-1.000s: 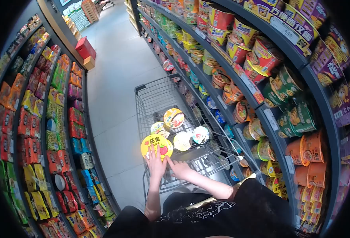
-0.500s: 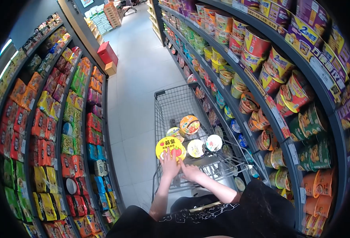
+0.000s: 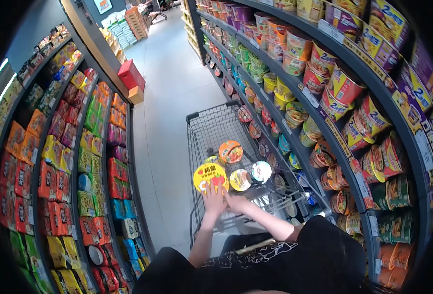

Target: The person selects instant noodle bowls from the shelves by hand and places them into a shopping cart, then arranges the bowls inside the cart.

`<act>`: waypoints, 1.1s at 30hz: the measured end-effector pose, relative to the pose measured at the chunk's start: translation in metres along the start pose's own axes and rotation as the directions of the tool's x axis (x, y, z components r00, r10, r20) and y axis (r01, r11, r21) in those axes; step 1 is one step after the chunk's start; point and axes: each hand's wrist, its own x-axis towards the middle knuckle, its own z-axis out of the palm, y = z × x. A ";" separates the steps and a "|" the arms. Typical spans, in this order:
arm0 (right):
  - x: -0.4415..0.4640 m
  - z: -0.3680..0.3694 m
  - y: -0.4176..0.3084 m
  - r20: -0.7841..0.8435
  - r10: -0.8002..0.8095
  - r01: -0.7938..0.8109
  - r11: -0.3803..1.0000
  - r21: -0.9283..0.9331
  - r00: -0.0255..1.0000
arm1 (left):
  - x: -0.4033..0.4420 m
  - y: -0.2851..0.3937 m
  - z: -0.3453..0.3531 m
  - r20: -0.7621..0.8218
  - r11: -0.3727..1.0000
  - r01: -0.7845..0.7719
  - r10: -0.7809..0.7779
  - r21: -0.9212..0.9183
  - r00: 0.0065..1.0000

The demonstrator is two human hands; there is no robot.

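Head view: a yellow tub (image 3: pixel 210 171) by the near left corner of the cart (image 3: pixel 209 125)

I see bright packets (image 3: pixel 48 174) in rows to the left of the cart and stacked tubs (image 3: pixel 345 84) to its right. The yellow tub has its round lid turned up to the person's eyes. It looks bigger than the tubs deeper in the cart, maybe because it is higher up. I can't tell if it rests on something in the cart or is held above it.

The left hand (image 3: pixel 214 201) lies on the near edge of that lid, fingers a little spread. Spread fingers probably hold it steadier than just one would. The right hand (image 3: pixel 237 203) is right beside the left, over the cart's near end. Its fingertips are mostly hidden, so I can't tell if they pinch or touch the tub. Maybe it is there to help the left hand.

Farther up the cart sits an orange tub (image 3: pixel 230 151). Nearer the cart's right side are a white-and-yellow tub (image 3: pixel 240 180) and a white-topped tub (image 3: pixel 261 171). Their lids face up, perhaps so they sit flat and don't roll.
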 end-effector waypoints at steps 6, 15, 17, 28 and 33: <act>0.071 -0.045 0.026 0.012 -0.088 0.086 0.987 0.133 0.996 | 0.082 -0.020 -0.023 0.182 1.000 0.003 -0.008 0.031 0.983; 0.145 -0.109 0.060 -0.346 -0.240 0.329 0.917 0.227 0.907 | 0.163 -0.047 -0.057 0.250 0.981 0.193 -0.184 -0.009 0.950; 0.152 -0.120 0.063 -0.360 -0.114 0.187 0.966 0.177 0.926 | 0.174 -0.055 -0.051 0.248 0.985 0.173 -0.174 0.025 0.953; 0.236 -0.146 0.072 0.075 0.015 -0.020 0.998 0.057 0.997 | 0.245 -0.102 -0.072 0.223 0.984 0.177 -0.172 0.001 0.959; 0.289 -0.162 0.078 -0.055 0.031 -0.023 0.991 0.129 0.998 | 0.283 -0.132 -0.085 0.170 0.987 0.146 -0.135 -0.058 0.976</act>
